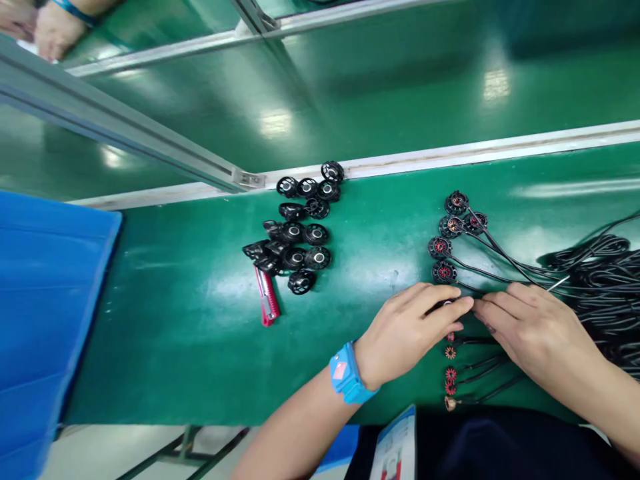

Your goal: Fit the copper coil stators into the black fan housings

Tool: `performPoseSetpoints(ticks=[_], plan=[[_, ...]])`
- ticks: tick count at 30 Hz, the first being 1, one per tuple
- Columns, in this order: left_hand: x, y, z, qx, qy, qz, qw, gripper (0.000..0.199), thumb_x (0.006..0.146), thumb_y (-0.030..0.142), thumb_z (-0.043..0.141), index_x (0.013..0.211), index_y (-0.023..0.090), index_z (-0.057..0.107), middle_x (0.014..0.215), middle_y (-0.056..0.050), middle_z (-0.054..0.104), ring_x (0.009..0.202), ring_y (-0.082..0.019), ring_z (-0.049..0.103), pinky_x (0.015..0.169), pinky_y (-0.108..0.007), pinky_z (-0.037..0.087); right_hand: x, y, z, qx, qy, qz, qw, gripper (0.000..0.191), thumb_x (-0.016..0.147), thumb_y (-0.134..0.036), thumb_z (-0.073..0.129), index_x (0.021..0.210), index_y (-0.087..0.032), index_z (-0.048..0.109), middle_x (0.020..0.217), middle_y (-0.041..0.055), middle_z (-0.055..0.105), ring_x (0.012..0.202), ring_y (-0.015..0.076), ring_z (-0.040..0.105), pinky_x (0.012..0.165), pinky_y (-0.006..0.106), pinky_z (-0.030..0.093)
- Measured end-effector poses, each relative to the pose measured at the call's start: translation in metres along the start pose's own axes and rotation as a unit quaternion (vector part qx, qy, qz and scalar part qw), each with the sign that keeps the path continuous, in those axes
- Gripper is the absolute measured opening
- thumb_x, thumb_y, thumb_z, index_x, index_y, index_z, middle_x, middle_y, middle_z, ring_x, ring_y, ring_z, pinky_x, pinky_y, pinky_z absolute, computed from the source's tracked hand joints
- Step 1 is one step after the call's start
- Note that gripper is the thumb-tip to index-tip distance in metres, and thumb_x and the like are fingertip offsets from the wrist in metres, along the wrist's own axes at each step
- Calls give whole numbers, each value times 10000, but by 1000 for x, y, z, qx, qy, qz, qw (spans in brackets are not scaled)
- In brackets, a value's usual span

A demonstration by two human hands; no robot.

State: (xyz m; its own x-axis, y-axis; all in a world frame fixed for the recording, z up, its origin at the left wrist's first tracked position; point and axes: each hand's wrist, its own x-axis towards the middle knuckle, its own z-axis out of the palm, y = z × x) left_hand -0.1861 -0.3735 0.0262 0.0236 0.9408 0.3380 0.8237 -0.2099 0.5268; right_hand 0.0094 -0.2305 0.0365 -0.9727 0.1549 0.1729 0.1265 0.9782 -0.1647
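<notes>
My left hand (pixel 417 317), with a blue wrist strap (pixel 349 373), is closed around a small black round motor part (pixel 443 305), mostly hidden by the fingers. Fingertips almost meeting it, my right hand (pixel 533 327) is pinched on what looks like the motor's black cable, largely covered. Just beyond them sit several black motors with red or copper windings (pixel 444 272), cables running right. Below my fingers lie bare wound stators (pixel 451 375) on leads, some red, some copper.
Black motor housings (pixel 316 258) stand in a cluster left of centre, beside a red utility knife (pixel 267 297). Coiled black cables (pixel 605 287) pile up at right. A metal frame rail (pixel 150 143) borders the green table (pixel 175 347); another person's hands (pixel 57 33) show top left.
</notes>
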Motion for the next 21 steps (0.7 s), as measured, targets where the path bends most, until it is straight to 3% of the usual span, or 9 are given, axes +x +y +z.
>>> performPoseSetpoints(ticks=[5, 8, 9, 12, 14, 16, 18, 20, 21], plan=[[-2, -11, -18, -119, -15, -104, 987, 270, 1002, 333, 712, 1243, 219, 677, 1243, -78, 708, 1134, -194, 727, 987, -340, 633, 2, -1, -6, 37, 7, 20, 999, 151, 1001, -133, 591, 1105, -160, 698, 948, 55, 712, 851, 205, 604, 822, 383, 455], [-2, -24, -36, -115, -73, -142, 980, 224, 970, 260, 748, 1176, 220, 670, 1187, -66, 709, 1114, -216, 718, 964, -383, 624, 4, -1, -16, 92, 47, 55, 993, 82, 991, -155, 622, 1049, -179, 674, 984, 44, 729, 865, 183, 624, 868, 371, 490], [-2, -26, -40, -90, -66, -154, 982, 223, 957, 243, 759, 1159, 221, 668, 1173, -66, 712, 1105, -229, 715, 961, -407, 616, 5, -1, -19, 109, 56, 64, 990, 82, 987, -154, 629, 1054, -184, 666, 989, 36, 731, 864, 177, 625, 873, 365, 496], [-1, -20, -40, -72, 62, -164, 982, 272, 900, 270, 824, 1106, 224, 652, 1138, -74, 715, 1089, -257, 705, 964, -449, 587, 5, 2, -30, 154, 71, 78, 982, 97, 994, -148, 621, 1070, -199, 652, 974, 18, 725, 846, 161, 623, 841, 337, 495], [1, -6, -32, -205, 118, -167, 957, 328, 909, 289, 810, 1164, 230, 612, 1206, -91, 707, 1088, -244, 715, 929, -407, 592, 4, 5, -37, 178, 75, 80, 978, 92, 1003, -151, 609, 1065, -207, 647, 960, 13, 720, 828, 154, 628, 807, 324, 490], [5, 10, -19, -406, 69, -203, 888, 331, 991, 282, 699, 1283, 236, 552, 1330, -123, 678, 1104, -220, 732, 889, -354, 601, 2, 6, -42, 192, 76, 78, 975, 90, 1006, -159, 606, 1065, -216, 644, 954, 10, 718, 813, 151, 633, 782, 320, 486], [9, 23, -7, -570, -13, -259, 780, 282, 1059, 299, 595, 1322, 224, 530, 1349, -146, 673, 1097, -206, 753, 866, -324, 603, -1, 7, -45, 198, 72, 71, 975, 109, 999, -160, 617, 1084, -221, 647, 966, 10, 716, 823, 151, 640, 781, 318, 488], [13, 29, 1, -664, -57, -301, 683, 226, 1064, 343, 604, 1235, 196, 583, 1179, -120, 728, 1004, -188, 778, 818, -286, 592, -6, 6, -47, 201, 62, 63, 976, 136, 992, -157, 629, 1107, -227, 651, 996, 9, 714, 849, 151, 644, 807, 314, 493], [15, 30, 3, -687, -63, -315, 652, 215, 1042, 352, 651, 1170, 184, 611, 1091, -98, 742, 946, -176, 784, 787, -266, 582, -8, 5, -48, 204, 55, 59, 976, 145, 993, -156, 628, 1116, -230, 650, 1015, 9, 713, 864, 150, 645, 825, 312, 495]])
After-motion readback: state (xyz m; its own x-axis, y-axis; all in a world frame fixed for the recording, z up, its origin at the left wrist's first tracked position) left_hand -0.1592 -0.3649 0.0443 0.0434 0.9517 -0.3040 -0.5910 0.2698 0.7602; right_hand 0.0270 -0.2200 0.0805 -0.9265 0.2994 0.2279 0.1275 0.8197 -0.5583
